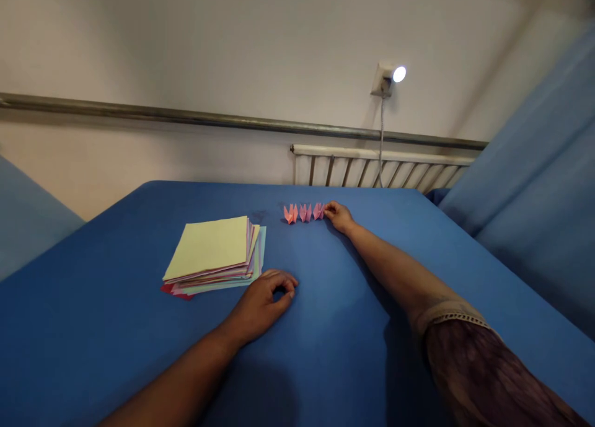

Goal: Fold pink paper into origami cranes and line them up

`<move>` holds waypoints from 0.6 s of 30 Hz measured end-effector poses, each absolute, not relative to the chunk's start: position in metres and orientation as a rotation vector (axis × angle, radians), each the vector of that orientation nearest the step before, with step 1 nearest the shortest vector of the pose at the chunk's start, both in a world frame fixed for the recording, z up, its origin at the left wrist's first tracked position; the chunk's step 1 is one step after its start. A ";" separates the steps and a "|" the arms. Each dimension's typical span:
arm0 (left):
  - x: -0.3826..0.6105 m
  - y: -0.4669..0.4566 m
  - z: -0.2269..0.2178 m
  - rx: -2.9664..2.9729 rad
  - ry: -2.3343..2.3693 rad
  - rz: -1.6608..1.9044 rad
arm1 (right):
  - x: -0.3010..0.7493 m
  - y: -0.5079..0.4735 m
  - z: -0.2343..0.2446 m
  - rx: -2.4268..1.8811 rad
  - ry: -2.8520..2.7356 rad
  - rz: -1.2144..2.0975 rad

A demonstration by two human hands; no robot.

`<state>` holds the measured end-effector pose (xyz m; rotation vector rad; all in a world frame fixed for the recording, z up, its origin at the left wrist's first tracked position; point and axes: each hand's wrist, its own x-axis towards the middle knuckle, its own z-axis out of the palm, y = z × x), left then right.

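Observation:
Three small folded-paper cranes stand in a row toward the far side of the blue-covered table [316, 340]: an orange-pink crane [290, 214], a pink crane [305, 213] in the middle, and another pink crane [318, 211] at the right. My right hand [339, 216] reaches far forward, its fingertips pinched at the right crane's edge. Nearer to me, my left hand [268, 303] rests on the table, loosely curled with a gap between thumb and fingers and nothing in it. Beside it lies a stack of coloured paper [209, 250], pale yellow on top.
Behind the table, a metal rail [209, 119] runs along the wall above a white slatted frame [344, 151]. A lit plug [398, 74] sits in a wall socket, its cord [382, 136] hanging down. A blue curtain [534, 167] borders the right side.

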<state>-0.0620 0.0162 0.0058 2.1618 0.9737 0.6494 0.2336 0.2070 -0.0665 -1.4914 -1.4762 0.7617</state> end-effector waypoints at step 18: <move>-0.057 0.014 0.014 2.111 1.002 0.632 | 0.232 0.200 -0.071 -1.400 -1.434 0.664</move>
